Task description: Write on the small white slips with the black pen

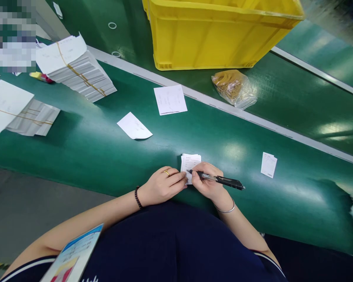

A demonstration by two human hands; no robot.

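Note:
A small stack of white slips (190,162) lies on the green belt (91,149) near its front edge. My left hand (163,185), with a gold ring and a bead bracelet, is closed and pinches the stack's left edge. Just to its right, my right hand (208,181) grips a black pen (220,180) whose tip rests on the top slip. The pen's barrel points right. A silver bangle circles my right wrist.
Two rubber-banded paper bundles (76,70) (20,111) sit at the left. Loose sheets (170,99) (134,126) lie mid-belt, and one slip (268,164) at the right. A yellow crate (217,31) and a bag of rubber bands (233,88) stand beyond the rail.

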